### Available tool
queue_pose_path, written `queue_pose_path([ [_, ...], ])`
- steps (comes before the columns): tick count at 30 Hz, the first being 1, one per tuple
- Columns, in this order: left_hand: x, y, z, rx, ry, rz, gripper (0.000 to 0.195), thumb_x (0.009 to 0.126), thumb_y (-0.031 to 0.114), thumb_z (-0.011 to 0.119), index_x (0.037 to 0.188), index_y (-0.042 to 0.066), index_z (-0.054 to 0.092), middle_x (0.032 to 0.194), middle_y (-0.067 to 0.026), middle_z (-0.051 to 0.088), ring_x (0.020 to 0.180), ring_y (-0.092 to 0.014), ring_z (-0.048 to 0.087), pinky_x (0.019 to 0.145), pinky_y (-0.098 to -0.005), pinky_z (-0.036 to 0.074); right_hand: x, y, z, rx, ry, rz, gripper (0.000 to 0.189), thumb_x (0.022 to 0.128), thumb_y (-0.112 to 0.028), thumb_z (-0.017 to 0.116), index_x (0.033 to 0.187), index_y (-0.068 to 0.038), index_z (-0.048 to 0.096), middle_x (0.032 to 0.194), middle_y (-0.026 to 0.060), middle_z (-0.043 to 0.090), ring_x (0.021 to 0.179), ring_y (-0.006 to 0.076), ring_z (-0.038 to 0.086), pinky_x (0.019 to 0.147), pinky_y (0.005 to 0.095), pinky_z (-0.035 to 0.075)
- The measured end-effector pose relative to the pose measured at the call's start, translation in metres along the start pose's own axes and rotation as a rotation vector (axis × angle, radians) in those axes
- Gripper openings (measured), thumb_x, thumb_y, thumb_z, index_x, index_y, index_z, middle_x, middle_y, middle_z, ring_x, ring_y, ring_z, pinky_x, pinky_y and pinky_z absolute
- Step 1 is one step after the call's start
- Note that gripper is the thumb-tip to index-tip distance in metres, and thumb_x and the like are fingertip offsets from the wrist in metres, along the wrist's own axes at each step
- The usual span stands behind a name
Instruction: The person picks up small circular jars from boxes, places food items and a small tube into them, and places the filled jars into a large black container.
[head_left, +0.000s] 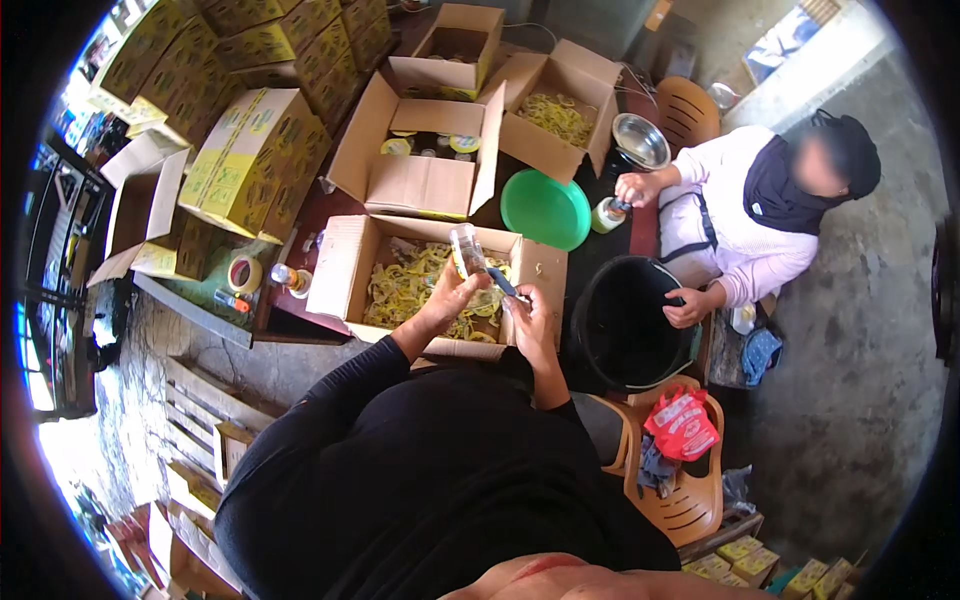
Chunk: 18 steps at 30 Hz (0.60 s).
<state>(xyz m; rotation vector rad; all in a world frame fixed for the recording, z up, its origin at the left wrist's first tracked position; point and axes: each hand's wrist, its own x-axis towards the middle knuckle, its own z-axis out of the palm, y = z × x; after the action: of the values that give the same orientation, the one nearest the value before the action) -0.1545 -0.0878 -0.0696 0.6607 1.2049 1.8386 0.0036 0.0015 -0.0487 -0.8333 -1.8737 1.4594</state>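
Note:
My left hand is closed around a clear bottle or jar, held tilted above an open cardboard box. In my right hand is a small dark tool, possibly a knife, with its upper end beside the lower part of the bottle. Its exact kind is too small to tell. Curled yellow strips cover much of the box's bottom beneath my hands.
Behind stands an open carton holding lidded jars. A green basin and a black bucket lie to the right. A seated co-worker handles a bottle. Leftward are a tape roll, an orange-ended cutter and stacked cartons.

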Motion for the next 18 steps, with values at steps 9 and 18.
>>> queue_pose_path([
  [9, -0.012, 0.002, -0.016, -0.332, 0.122, -0.198, 0.05, 0.101, 0.035, 0.056, 0.139, 0.008, 0.039, 0.129, -0.0102, 0.055, 0.119, -0.026, 0.055, 0.098, -0.0471, 0.047, -0.005, 0.004, -0.029, -0.278, 0.187, 0.04, 0.018, 0.09, -0.013, 0.069, 0.101, 0.001, 0.064, 0.083, 0.0158, 0.067, 0.073, 0.0239, 0.065, 0.069, 0.0352, 0.05],
  [18, -0.013, 0.034, 0.007, -0.05, 0.146, 0.031, 0.058, 0.081, 0.005, 0.079, 0.13, 0.007, 0.048, 0.119, -0.0051, 0.06, 0.114, -0.017, 0.055, 0.104, -0.035, 0.041, 0.009, 0.085, -0.028, -0.341, 0.373, 0.049, 0.019, 0.087, -0.014, 0.069, 0.092, 0.003, 0.061, 0.088, 0.0197, 0.063, 0.082, 0.0354, 0.061, 0.076, 0.0426, 0.048],
])
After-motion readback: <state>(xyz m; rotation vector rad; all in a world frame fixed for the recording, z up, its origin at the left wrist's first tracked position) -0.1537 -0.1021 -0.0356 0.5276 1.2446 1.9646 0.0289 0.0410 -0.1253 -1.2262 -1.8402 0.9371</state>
